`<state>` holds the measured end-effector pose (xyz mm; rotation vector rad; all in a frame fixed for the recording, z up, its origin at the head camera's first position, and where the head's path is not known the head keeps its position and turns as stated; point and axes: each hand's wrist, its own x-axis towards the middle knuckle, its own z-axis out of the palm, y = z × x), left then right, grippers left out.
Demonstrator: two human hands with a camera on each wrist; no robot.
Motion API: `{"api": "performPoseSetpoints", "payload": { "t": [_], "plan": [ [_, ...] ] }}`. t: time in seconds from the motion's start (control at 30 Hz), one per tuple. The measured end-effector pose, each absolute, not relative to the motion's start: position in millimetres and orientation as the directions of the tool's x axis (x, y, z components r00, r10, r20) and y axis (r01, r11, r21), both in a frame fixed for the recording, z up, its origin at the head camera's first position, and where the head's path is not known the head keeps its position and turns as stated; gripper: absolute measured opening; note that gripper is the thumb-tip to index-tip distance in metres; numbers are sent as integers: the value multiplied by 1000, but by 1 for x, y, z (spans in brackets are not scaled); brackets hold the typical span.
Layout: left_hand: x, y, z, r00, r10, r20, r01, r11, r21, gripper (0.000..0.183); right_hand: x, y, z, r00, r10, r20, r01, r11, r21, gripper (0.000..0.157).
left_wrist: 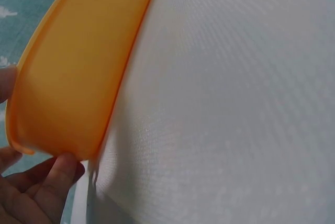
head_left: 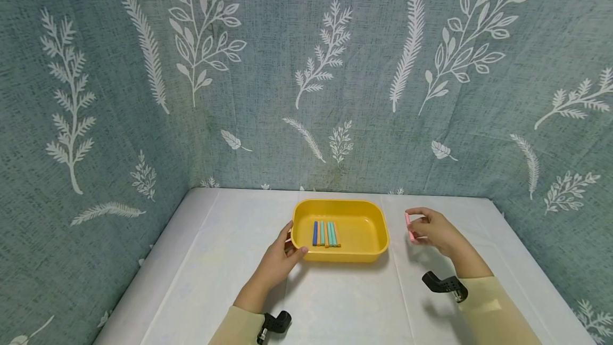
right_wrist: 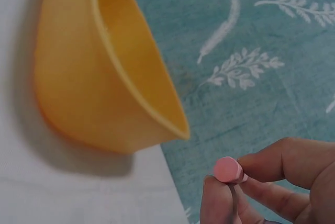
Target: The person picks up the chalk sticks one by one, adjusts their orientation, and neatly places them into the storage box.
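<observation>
A yellow plastic tray (head_left: 342,257) sits on the white table. My left hand (head_left: 278,261) grips its near left corner, thumb at the front rim and fingers along the left side. Inside lie several chalk sticks (head_left: 327,233) side by side in a row: a blue one (head_left: 315,233) at the left end, then orange and teal ones. To the right of the tray, my right hand (head_left: 435,230) pinches a pink chalk stick (head_left: 409,227) between thumb and fingers, raised over the table. Its round end (right_wrist: 227,169) faces the camera in the right wrist view.
White cloth covers the table (head_left: 191,286). Behind it and along both sides hangs a blue-green curtain (head_left: 268,137) with white leaf prints. A black wrist camera mount (head_left: 275,322) is on the left sleeve, another mount (head_left: 442,284) on the right.
</observation>
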<state>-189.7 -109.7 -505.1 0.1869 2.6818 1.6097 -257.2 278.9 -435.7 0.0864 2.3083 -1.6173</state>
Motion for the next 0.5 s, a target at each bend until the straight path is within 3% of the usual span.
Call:
{"api": "performPoseSetpoints", "payload": {
  "t": [0.5],
  "plan": [
    [-189,-110,-504,-992,115,60,107,459,882,79,-263,251,-415,-934,-207,-292,242,236,-941,57]
  ]
}}
